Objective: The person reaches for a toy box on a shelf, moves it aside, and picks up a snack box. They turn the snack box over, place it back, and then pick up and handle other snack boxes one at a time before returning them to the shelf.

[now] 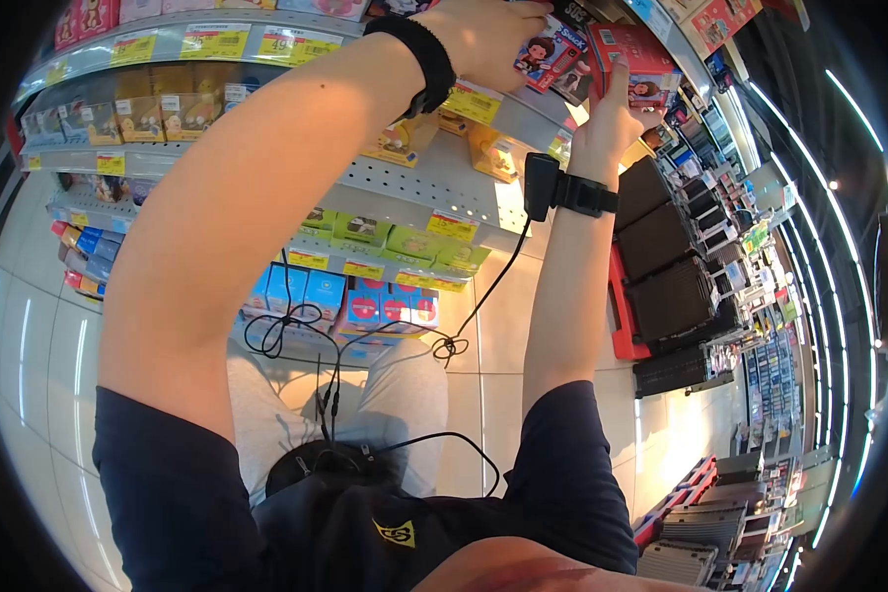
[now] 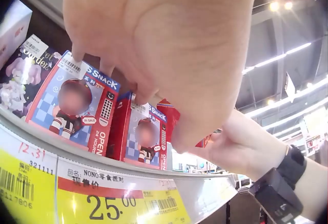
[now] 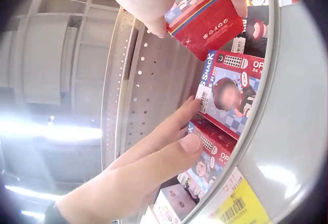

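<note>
My right hand (image 1: 607,128) grips a red box (image 3: 207,27) printed with a cartoon figure, its plain red side showing in the right wrist view. The held box is tilted above the shelf. Straight fingers of my left hand (image 3: 154,162) reach over two matching "Snack" boxes, a nearer one (image 2: 72,106) and another (image 2: 143,134). In the right wrist view, a left fingertip is right at the white label on one box, and the thumb lies over the other. Both boxes stand upright at the shelf edge.
A yellow price tag (image 2: 113,201) reading 25.00 runs along the shelf edge. A dark box with flowers (image 2: 28,73) stands beside the Snack boxes. Lower shelves hold green boxes (image 1: 414,242). Black cables (image 1: 335,365) hang before my body. Dark suitcases (image 1: 671,296) stand to the right.
</note>
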### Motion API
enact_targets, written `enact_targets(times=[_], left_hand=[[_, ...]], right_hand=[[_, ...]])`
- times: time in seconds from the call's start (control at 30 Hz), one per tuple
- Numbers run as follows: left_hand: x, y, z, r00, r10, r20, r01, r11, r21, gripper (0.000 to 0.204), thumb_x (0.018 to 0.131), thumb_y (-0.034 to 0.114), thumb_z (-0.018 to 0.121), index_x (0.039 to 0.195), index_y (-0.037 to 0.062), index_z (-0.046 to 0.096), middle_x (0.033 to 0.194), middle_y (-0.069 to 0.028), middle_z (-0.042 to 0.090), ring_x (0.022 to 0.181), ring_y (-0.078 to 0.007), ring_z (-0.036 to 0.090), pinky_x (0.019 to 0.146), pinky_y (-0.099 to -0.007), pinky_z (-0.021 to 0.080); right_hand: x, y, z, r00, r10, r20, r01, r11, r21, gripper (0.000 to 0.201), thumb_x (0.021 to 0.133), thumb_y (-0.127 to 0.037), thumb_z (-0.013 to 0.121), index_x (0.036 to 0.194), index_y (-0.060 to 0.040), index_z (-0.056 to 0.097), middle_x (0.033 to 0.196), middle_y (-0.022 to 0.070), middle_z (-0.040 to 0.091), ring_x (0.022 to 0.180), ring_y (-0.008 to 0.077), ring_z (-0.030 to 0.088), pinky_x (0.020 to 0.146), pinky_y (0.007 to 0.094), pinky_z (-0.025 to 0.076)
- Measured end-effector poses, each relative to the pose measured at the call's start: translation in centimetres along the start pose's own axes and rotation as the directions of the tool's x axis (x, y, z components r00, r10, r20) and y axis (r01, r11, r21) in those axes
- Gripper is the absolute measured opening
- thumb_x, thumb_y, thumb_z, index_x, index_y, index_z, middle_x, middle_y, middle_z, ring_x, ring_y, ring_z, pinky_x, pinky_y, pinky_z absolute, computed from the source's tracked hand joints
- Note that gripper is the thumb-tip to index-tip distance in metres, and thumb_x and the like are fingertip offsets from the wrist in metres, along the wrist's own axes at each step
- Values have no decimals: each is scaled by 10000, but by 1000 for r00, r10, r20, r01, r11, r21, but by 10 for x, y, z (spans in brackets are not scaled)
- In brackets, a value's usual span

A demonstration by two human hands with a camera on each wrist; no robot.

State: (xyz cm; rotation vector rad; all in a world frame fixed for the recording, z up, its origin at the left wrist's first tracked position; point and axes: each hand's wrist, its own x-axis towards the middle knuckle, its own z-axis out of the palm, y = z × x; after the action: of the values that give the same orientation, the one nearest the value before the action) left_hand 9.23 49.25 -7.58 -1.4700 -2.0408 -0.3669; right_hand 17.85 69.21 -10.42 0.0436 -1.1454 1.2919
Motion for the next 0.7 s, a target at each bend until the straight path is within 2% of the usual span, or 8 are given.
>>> enact_targets(times=[0.17,0.27,0.33,0.37,0.43,0.57,0.63,0.7], left_hand=[[-10,-1,-6,998,48,-48,-48,999,0,836,819,446,744,1517,75,473,1630,-95,394,1488,-370,349,1216,-632,252],[-3,0,0,999,31,-43,-31,1000,2,828,809,440,752,1504,76,490,1614,-94,416,1475,-364,365,1210,-638,261],[0,-1,3,999,14,-33,-14,1000,-6,819,802,438,754,1492,75,503,1603,-95,430,1466,-362,375,1205,-643,267],[1,-1,5,999,16,-44,-16,1000,-14,802,796,434,755,1474,73,522,1595,-96,439,1458,-361,383,1199,-646,275],[2,0,5,998,18,-52,-19,1000,-24,786,790,430,756,1456,72,540,1587,-96,449,1449,-359,391,1194,-650,282],[4,0,7,998,9,-56,-12,999,-49,715,780,407,755,1395,84,588,1548,-111,478,1420,-365,416,1169,-670,303],[7,-4,12,997,15,-69,-19,998,-63,682,779,392,754,1370,89,602,1527,-121,493,1411,-367,423,1157,-682,310],[10,-4,16,977,109,-184,-131,985,-110,614,775,323,753,1321,80,609,1426,-140,542,1396,-361,431,1145,-642,351]], right_hand=[[0,1,-1,1000,1,-14,-1,1000,-32,959,896,-48,794,1561,-18,104,1406,182,520,1222,231,580,990,352,544],[3,6,-2,997,-55,54,56,998,-25,967,899,-37,783,1566,-14,83,1403,183,518,1227,235,575,991,359,545],[5,10,-2,990,-135,40,137,990,-47,791,874,-144,828,1417,-71,256,1299,158,598,1026,249,698,824,381,591],[5,11,-5,990,-132,42,134,990,-52,791,874,-144,828,1417,-71,256,1299,158,598,1026,249,698,824,381,591],[4,6,-7,992,-91,91,90,996,8,1049,883,-6,781,1589,-24,6,1427,202,486,1230,251,575,1006,360,545],[0,0,-18,996,-85,34,86,996,-24,1141,855,9,795,1612,-23,-59,1446,207,464,1246,261,563,1050,379,525],[0,7,-32,993,-117,-16,114,983,-142,1147,843,-43,827,1620,-2,-15,1383,181,518,1183,254,605,959,369,565],[0,10,-41,991,-133,-15,128,975,-181,1140,845,-42,825,1619,-2,-11,1400,178,499,1201,253,592,979,377,555]])
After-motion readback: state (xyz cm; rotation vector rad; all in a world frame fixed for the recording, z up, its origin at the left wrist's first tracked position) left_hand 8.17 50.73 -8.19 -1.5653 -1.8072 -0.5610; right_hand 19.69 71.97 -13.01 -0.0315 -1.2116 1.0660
